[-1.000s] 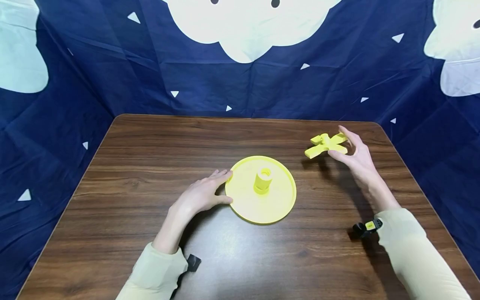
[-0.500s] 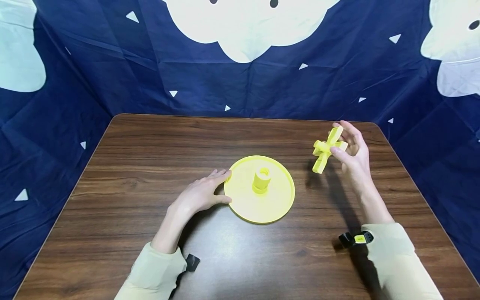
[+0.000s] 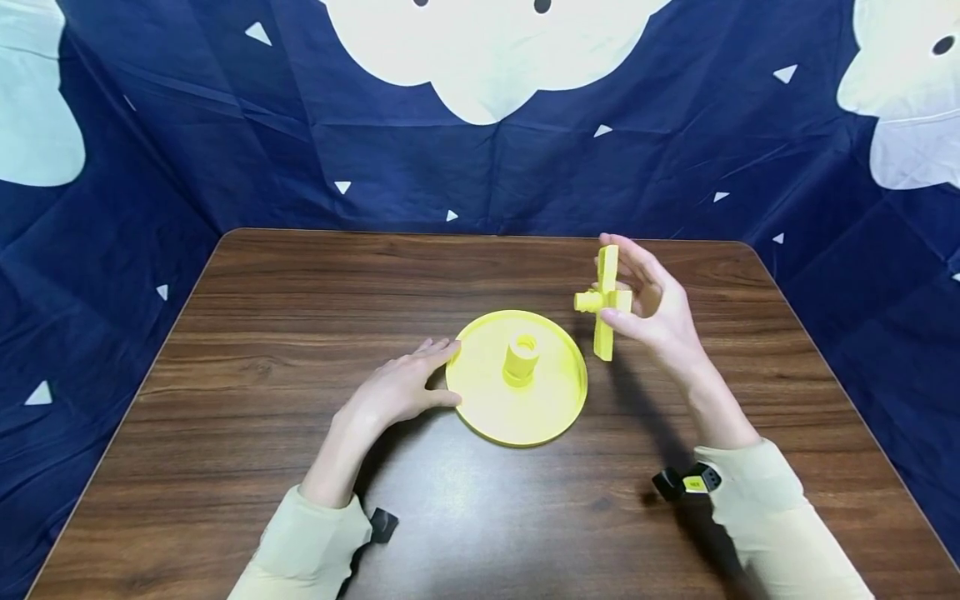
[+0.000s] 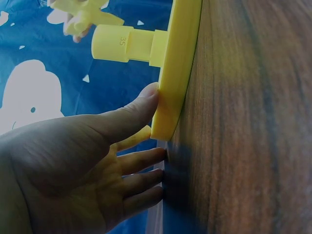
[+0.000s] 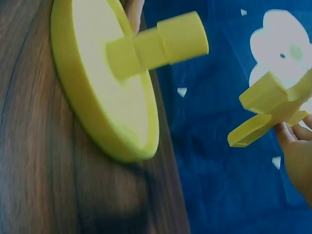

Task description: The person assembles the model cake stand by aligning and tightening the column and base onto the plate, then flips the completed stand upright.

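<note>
Two yellow parts: cross piece (image 3: 606,302) right of centre, held upright above the table (image 3: 300,275), just past the disc's (image 3: 487,412) right edge.
Right hand (image 3: 651,310): pinches the cross.
Left hand (image 3: 397,390): relaxed fingers against the disc's left edge.
Room: bare wood all round.

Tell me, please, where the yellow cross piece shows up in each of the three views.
Head: the cross piece is right of centre, held by the right hand above the table.
Left wrist: top left corner.
Right wrist: right edge, mid-height.
Shared landmark: the post on the yellow disc.
</note>
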